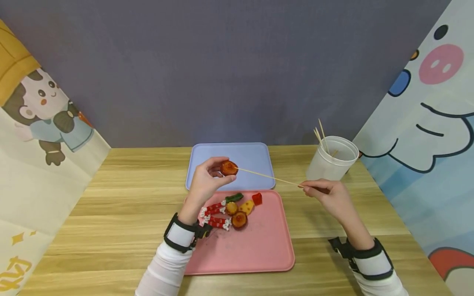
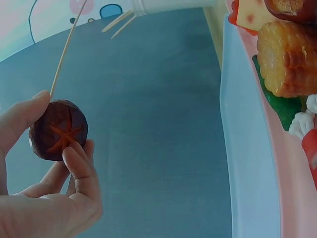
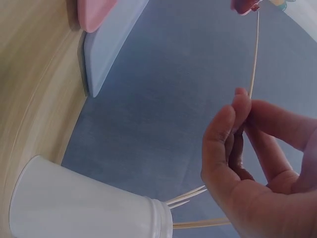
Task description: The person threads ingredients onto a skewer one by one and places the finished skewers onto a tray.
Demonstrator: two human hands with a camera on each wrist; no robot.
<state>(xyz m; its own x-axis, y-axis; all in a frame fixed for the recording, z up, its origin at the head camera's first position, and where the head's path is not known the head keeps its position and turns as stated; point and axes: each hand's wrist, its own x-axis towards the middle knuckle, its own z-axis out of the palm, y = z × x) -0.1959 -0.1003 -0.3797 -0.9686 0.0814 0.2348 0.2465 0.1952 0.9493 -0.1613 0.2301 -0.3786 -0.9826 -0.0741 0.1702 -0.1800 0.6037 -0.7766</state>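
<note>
My left hand [image 1: 207, 179] pinches a toy shiitake mushroom [image 1: 229, 168] between thumb and fingertips, above the blue tray [image 1: 255, 158]. In the left wrist view the brown cap [image 2: 62, 129] shows an orange star-shaped cut. A thin wooden skewer [image 1: 268, 176] runs from the mushroom's underside across to my right hand [image 1: 331, 197], which pinches its other end between thumb and fingers. The skewer's far tip meets the mushroom; how deep it goes, I cannot tell. Below, on the pink tray [image 1: 259, 250], sits a second mushroom [image 1: 239, 220].
Beside that mushroom lie a corn piece [image 1: 231, 208], a spotted yellow slice [image 1: 247, 207], a red chunk [image 1: 257, 199], a green piece [image 1: 235, 197] and red pieces with white ends [image 1: 217, 222]. A white tub [image 1: 327, 165] holding several skewers [image 1: 321, 137] stands at the back right.
</note>
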